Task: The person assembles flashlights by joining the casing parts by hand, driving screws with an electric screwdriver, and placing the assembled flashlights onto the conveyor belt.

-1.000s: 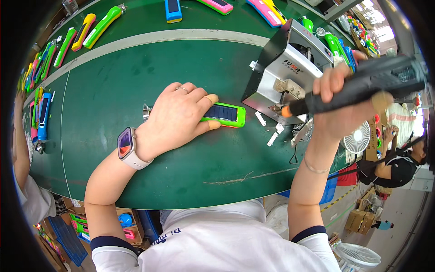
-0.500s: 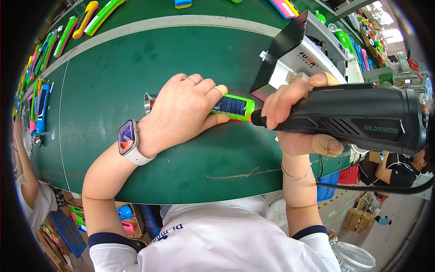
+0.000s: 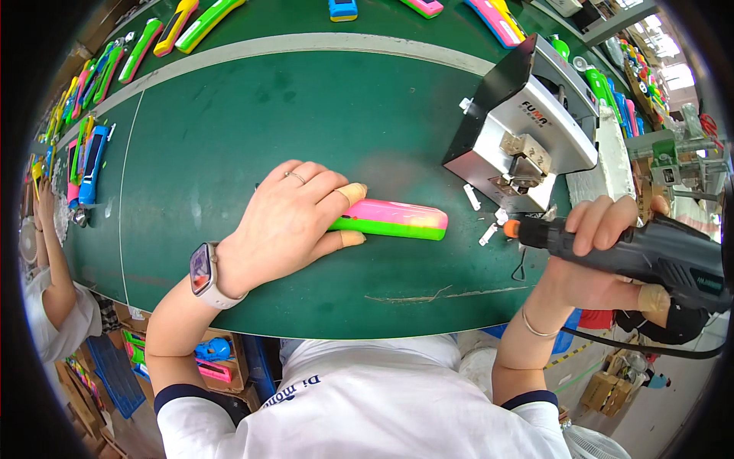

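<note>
My left hand [image 3: 287, 226] is wrapped round a pink and green flashlight [image 3: 405, 219] lying on the green table; its left end is hidden under my palm and fingers. The flashlight's pink side and green edge show to the right of my fingertips. To the right, my right hand [image 3: 600, 252] grips a black electric screwdriver [image 3: 673, 252], its orange tip [image 3: 511, 228] pointing left and standing apart from the flashlight. Between the two lie small white pieces [image 3: 488, 234], near a black and silver box-shaped machine [image 3: 527, 115].
Several coloured flashlights [image 3: 141, 50] lie along the far and left parts of the table. At the left edge another person's arm [image 3: 50, 237] reaches in. A black cable [image 3: 642, 350] trails from the screwdriver. Cartons [image 3: 604, 386] stand on the floor at right.
My right hand has drawn the screwdriver right and away from the flashlight. The flashlight has been turned in my left hand, from its dark solar panel face to its pink and green side.
</note>
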Demonstrator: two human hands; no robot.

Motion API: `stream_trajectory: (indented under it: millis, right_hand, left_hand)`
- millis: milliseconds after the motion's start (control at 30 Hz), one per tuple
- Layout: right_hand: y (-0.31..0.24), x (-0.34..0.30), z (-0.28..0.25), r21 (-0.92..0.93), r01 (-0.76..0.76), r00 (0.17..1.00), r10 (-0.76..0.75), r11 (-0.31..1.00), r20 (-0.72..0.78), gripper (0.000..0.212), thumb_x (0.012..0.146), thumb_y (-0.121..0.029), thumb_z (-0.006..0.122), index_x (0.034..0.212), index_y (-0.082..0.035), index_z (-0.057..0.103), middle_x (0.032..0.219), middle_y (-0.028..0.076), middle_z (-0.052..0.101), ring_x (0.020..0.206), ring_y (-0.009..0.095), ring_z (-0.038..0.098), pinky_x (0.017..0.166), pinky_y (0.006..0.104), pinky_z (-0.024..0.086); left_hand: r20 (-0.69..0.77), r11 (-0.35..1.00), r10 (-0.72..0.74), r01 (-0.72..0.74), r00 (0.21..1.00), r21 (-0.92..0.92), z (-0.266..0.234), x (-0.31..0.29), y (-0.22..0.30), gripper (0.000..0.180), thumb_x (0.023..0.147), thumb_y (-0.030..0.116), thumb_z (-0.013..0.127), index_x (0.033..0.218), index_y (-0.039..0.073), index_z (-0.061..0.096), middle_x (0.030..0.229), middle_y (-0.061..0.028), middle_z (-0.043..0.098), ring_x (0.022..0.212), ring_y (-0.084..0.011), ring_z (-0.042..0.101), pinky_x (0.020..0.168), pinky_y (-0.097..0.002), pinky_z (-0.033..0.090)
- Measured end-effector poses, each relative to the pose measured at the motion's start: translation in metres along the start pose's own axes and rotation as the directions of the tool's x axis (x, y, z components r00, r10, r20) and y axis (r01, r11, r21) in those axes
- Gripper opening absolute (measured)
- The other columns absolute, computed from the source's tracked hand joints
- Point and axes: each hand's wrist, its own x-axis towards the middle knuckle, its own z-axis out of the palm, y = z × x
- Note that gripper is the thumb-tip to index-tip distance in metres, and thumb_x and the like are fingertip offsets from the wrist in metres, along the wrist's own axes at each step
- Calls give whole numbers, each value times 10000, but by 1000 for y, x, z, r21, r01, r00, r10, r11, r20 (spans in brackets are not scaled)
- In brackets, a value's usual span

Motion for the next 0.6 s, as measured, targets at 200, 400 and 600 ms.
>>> stream_trajectory:
  millis: [200,400,600]
  right_hand:
    - [5,-10,13,-531,-80,910,-155,844,-384,777,896,-626,479,1389,-52,301,1150,141,506,941,255,571,789,386,488]
    - [1,-67,32,-907,247,962,27,341,272,529,819,-380,685,1222,-71,535,1214,79,519,1070,282,518,919,438,409]
    - [66,-50,61,-890,129,838,431,437,334,399,711,-253,768,1012,-41,613,990,95,554,926,304,532,804,409,434]
  left_hand:
    - [41,999,-27,28,999,-19,9,-6,0,454,711,298,750,1057,64,572,993,-70,587,913,-250,576,802,-366,471]
    - [-71,1000,-23,24,997,18,5,-4,4,471,686,281,761,1058,62,572,1030,-82,573,938,-269,562,780,-387,468]
    - [-138,1000,-26,28,990,9,16,-8,-1,432,682,277,765,1019,70,592,1014,-76,579,922,-262,564,757,-383,462]
